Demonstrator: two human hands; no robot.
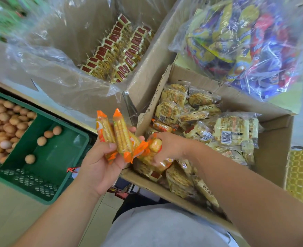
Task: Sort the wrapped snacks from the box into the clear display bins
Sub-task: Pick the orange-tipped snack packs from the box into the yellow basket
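An open cardboard box (271, 154) in front of me holds several wrapped waffle and biscuit snacks (234, 131). My left hand (100, 161) grips a few orange-ended packs of biscuit sticks (120, 134), fanned upward just left of the box. My right hand (166, 148) reaches into the box's near left corner and grips another orange-wrapped snack (153, 146) next to the left hand's bundle. No clear display bin is in view.
A larger plastic-lined box (147, 72) behind holds rows of red-and-yellow packs (115, 52). A clear bag of colourful snacks (250, 41) lies at top right. A green crate (67, 157) with eggs (2, 125) sits left. A yellow woven basket (300, 175) stands right.
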